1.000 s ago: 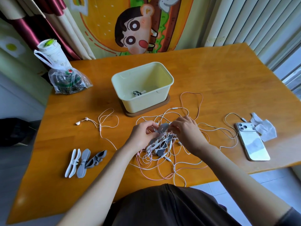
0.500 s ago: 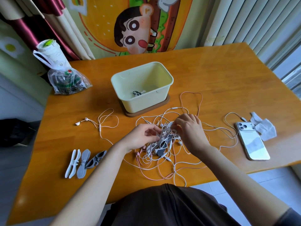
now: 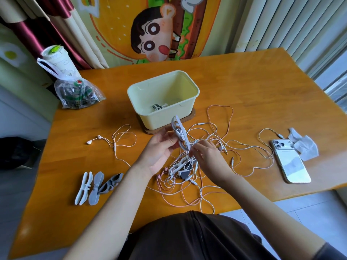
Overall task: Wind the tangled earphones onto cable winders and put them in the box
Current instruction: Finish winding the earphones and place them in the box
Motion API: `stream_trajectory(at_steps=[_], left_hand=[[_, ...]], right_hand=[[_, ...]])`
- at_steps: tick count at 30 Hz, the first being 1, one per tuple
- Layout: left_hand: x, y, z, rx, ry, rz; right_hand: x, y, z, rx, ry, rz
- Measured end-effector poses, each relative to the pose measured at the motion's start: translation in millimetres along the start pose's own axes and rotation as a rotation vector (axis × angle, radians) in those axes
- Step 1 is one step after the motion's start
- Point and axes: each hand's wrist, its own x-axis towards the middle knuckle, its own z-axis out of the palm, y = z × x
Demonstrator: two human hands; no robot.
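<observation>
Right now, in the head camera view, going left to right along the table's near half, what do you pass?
Spare cable winders → left hand, holding a grey winder → right hand, on the tangled earphones → phone → crumpled tissue.

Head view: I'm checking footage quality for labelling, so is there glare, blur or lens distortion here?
Head view: window light leaves glare on the table and the phone; wide-angle bending curves the table edges; the left hand, winder and cables look sharp.
</observation>
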Motion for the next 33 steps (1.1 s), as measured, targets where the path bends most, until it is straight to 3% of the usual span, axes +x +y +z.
stream_trajectory(at_steps=[5, 10, 18, 21, 26, 33], left_hand=[[2, 1, 1, -0.159, 0.117, 0.003], [8, -3, -1, -0.118, 0.259, 0.078], [9, -17, -9, 0.559, 0.485, 0.303], [10, -23, -16, 0.842, 0.425, 0.349], [10, -25, -26, 1.095, 0.200, 0.234], [4, -18, -27, 1.077, -0.039, 0.053]], right_hand=[[-1, -3, -1, 0.022, -0.013, -0.022], [1, -5, -3, 0.045, 0.003, -0.036], [1, -15, -2, 0.020, 0.038, -0.113], [2, -16, -5, -0.002, 0.043, -0.125], [5, -4, -12, 0.017, 0.044, -0.030], [8, 6, -21, 0.104, 0.061, 0.035]])
